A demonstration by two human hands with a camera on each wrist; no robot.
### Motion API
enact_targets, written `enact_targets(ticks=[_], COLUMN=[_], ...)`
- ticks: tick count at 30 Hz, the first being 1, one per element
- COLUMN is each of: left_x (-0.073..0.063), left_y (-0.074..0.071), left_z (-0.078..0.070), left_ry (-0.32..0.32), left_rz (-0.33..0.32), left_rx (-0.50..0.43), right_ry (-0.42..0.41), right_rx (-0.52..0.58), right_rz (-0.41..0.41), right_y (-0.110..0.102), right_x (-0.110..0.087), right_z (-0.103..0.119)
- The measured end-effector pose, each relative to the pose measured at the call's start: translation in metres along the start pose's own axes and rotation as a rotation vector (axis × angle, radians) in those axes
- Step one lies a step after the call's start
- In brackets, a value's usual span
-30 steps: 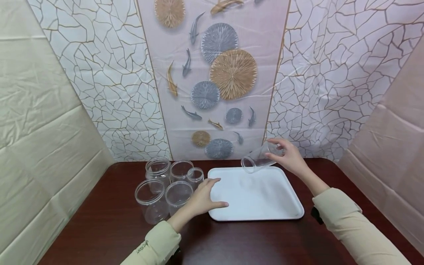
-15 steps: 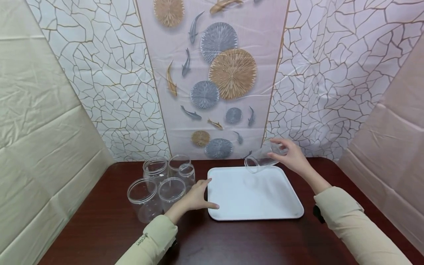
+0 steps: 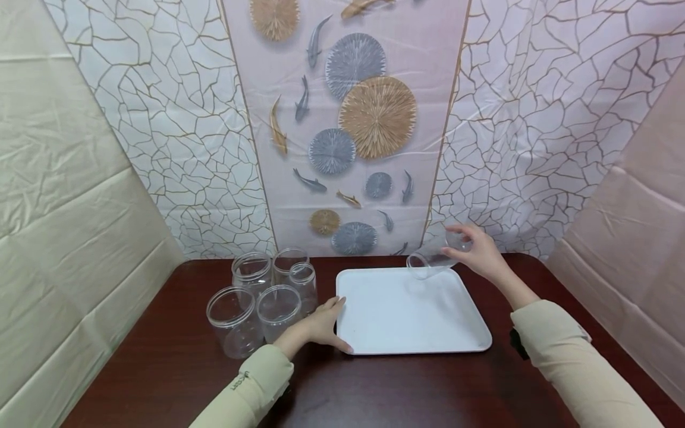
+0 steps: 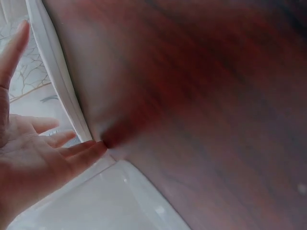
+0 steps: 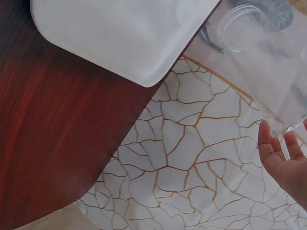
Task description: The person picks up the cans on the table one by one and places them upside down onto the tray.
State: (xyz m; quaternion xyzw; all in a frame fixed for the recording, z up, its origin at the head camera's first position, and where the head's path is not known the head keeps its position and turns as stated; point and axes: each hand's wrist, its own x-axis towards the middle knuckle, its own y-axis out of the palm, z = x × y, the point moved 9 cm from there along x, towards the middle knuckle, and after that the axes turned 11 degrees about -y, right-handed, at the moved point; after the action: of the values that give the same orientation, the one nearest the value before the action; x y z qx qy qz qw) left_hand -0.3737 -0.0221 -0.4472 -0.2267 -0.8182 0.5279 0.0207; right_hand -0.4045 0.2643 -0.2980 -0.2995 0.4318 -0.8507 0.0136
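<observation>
A clear, see-through jar (image 3: 430, 261) is tilted on its side above the back right part of a white tray (image 3: 412, 315), its mouth toward the left. My right hand (image 3: 480, 254) grips it near its base; the right wrist view also has the jar (image 5: 261, 72), with fingertips at its end. At the tray's left edge is my left hand (image 3: 322, 326), fingers spread and thumb by the front left corner, holding nothing. In the left wrist view the left hand (image 4: 41, 153) has its fingers extended.
Several clear jars stand grouped left of the tray: a wide jar (image 3: 232, 327) in front, another wide jar (image 3: 278, 315) beside the left wrist, and a narrow jar (image 3: 305, 288) near the fingers. A patterned cloth (image 3: 348, 178) hangs behind the dark table (image 3: 385, 392).
My left hand has moved left from over the tray to its left edge, and the grouped jars have shifted left. My right hand has carried the tilted jar slightly right.
</observation>
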Motion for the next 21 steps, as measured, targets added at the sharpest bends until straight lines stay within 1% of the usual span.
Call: enact_targets(ticks=[6,14,21], left_x=[-0.001,-0.003,-0.002], left_y=[0.000,-0.001,0.001], left_z=[0.000,0.000,0.002], left_ry=[-0.022,-0.032,-0.044], left_rz=[-0.001,0.000,0.012], left_rx=[0.036,0.066,0.076], right_ry=[0.025,0.013,0.024], right_rx=[-0.022,-0.068,-0.096], right_rz=[0.013,0.031,0.053], right_y=[0.002,0.007,0.012], right_x=[-0.001,0.002,0.001], right_z=[-0.009,-0.014,-0.020])
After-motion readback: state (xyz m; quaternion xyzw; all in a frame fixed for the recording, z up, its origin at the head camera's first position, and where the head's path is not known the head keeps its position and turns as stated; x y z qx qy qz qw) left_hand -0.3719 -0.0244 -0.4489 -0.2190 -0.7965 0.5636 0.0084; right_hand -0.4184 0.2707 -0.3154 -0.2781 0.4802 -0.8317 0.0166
